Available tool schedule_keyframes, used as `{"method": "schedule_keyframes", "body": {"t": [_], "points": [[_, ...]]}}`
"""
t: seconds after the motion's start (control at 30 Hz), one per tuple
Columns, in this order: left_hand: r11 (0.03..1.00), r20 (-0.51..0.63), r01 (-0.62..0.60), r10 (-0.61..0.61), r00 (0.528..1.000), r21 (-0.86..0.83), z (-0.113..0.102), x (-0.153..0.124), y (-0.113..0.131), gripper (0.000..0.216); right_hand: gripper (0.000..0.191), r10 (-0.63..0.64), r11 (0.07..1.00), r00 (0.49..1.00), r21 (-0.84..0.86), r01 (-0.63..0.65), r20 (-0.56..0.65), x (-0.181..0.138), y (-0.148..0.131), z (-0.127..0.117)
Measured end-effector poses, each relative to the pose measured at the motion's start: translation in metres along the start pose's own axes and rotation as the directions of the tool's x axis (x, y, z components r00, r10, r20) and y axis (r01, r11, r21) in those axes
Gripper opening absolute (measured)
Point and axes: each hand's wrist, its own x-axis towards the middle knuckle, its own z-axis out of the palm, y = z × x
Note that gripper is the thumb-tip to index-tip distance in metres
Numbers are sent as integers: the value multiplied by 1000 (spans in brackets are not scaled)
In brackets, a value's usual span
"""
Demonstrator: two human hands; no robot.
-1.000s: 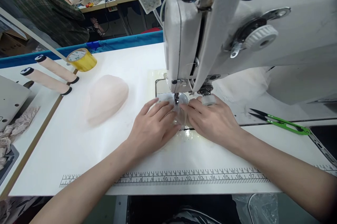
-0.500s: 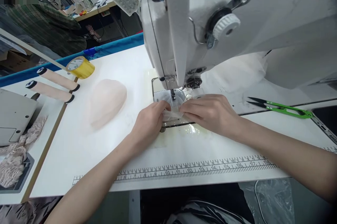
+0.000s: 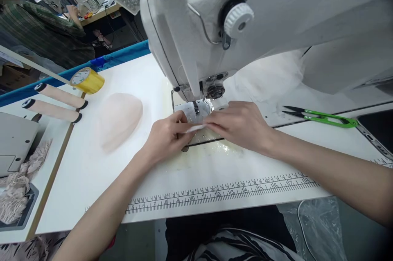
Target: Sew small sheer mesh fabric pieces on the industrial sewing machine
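Observation:
Between my two hands stretches a small piece of thin white fabric (image 3: 196, 128), just in front of the presser foot (image 3: 195, 107) of a white sewing machine (image 3: 270, 19). My left hand (image 3: 167, 136) pinches its left end between thumb and fingers. At the other end my right hand (image 3: 238, 126) grips it with bent fingers, palm down over the machine bed. The fabric looks folded into a narrow strip and stands clear of the needle area. A pale pink cup-shaped fabric piece (image 3: 121, 120) lies on the table left of my left hand.
Green thread snips (image 3: 325, 118) and a phone (image 3: 377, 130) lie to the right. Yellow tape (image 3: 87, 81) and two thread spools (image 3: 58, 103) are at the left. More sheer white fabric (image 3: 270, 75) rests behind the machine head. A printed ruler (image 3: 217, 195) runs along the front edge. A co-worker (image 3: 43, 32) sits beyond.
Both hands have drawn the fabric slightly back from the presser foot, and it now appears as a narrower folded strip. The camera view has shifted a little. The co-worker's hand has risen.

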Motion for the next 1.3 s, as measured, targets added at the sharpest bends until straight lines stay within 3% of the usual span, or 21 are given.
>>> {"method": "schedule_keyframes", "body": {"t": [0.13,0.23,0.6,1.13,1.3], "points": [[901,-38,-238,269,962,362,4,-12,11,27,25,-210,961,977,-190,202,-23,-4,-7,-4],[841,-15,-268,311,950,470,5,-17,20,27,27,-259,940,966,-230,252,3,-4,-10,-6],[877,-17,-227,258,966,423,5,-18,22,28,28,-233,948,971,-210,238,50,-6,-11,-7],[917,-78,-142,184,980,373,8,-4,3,31,24,-199,951,979,-232,206,51,3,0,3],[876,-82,-207,267,960,437,9,-9,8,30,20,-181,955,983,-234,184,34,-1,-4,3]]}}
